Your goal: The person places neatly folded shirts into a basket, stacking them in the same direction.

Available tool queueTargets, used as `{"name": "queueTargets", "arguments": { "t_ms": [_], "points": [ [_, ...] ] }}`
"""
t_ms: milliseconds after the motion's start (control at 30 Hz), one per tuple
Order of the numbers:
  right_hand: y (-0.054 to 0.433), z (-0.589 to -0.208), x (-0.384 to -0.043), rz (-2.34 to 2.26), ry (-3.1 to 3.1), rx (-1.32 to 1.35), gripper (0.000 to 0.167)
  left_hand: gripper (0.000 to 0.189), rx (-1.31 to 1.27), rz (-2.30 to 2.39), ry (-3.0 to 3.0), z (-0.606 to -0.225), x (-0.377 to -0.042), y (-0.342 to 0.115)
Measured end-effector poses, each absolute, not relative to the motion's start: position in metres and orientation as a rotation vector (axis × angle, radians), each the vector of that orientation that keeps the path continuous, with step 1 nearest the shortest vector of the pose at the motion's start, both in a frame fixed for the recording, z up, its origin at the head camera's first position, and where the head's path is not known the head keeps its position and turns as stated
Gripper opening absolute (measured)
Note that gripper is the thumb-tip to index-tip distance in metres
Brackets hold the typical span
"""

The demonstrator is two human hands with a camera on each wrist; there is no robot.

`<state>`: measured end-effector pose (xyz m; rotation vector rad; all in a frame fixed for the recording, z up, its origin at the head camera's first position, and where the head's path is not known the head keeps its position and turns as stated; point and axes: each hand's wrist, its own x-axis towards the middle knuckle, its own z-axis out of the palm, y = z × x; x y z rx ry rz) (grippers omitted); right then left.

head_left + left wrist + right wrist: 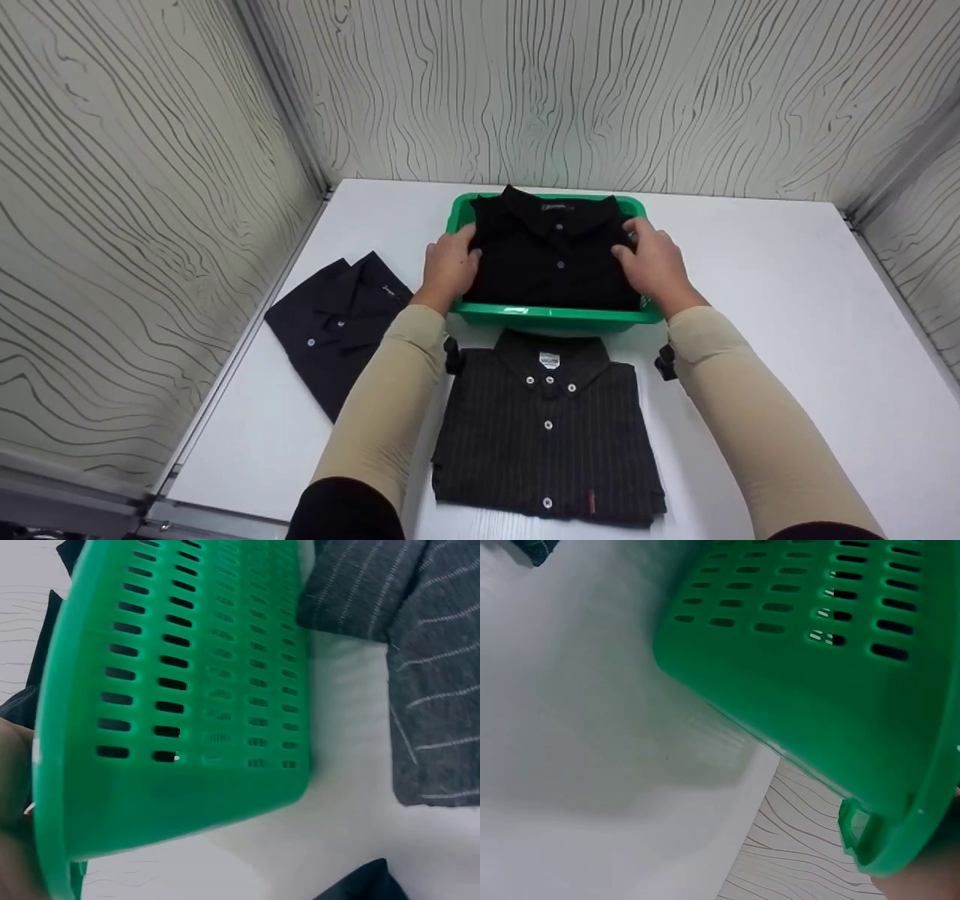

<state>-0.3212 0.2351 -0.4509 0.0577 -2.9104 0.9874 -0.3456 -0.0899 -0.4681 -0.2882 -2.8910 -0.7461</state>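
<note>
A folded black shirt point(555, 262), collar at the far side, lies within the green basket point(555, 319). Its left edge is gripped by my left hand point(450, 266), thumb on top of the cloth. At the opposite edge my right hand point(656, 262) grips the shirt the same way, thumb and forefinger on the fabric. Both hands reach over the basket's side rims, so the lower fingers are hidden. In the left wrist view the slotted basket wall point(187, 787) fills the middle. The right wrist view has the basket's corner point(780, 690), with a bit of my right hand past the rim.
A folded dark striped shirt point(547, 450) lies just in front of the basket. To the left, partly behind my left forearm, is a folded navy shirt point(345, 315) set at an angle. Patterned wall panels point(480, 97) border the white table point(787, 300).
</note>
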Motion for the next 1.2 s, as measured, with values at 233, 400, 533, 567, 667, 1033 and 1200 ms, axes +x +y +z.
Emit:
{"name": "queueTargets", "arguments": {
  "t_ms": [233,400,533,567,667,1033,1200],
  "points": [
    [0.233,-0.462,-0.321,0.885,-2.900,0.044,0.042,0.047,-0.321,-0.608,-2.910,-0.472,-0.344,-0.089],
    [0.232,-0.468,-0.322,0.862,-2.889,0.042,0.040,0.046,-0.318,-0.583,-2.936,-0.474,-0.344,-0.087],
    [0.231,-0.472,-0.323,0.838,-2.897,0.041,0.040,0.045,-0.299,-0.530,-2.968,-0.476,-0.345,-0.086],
    [0.231,-0.472,-0.323,0.828,-2.901,0.041,0.040,0.044,-0.297,-0.509,-2.973,-0.477,-0.346,-0.085],
    [0.230,-0.472,-0.323,0.783,-2.918,0.045,0.040,0.043,-0.292,-0.446,-2.983,-0.478,-0.347,-0.083],
    [0.226,-0.472,-0.324,0.649,-2.976,0.069,0.037,0.030,-0.284,-0.139,-3.021,-0.480,-0.349,-0.075],
    [0.226,-0.476,-0.326,0.559,-2.992,0.110,0.035,0.017,-0.310,-0.024,-3.014,-0.479,-0.347,-0.074]
  ]
}}
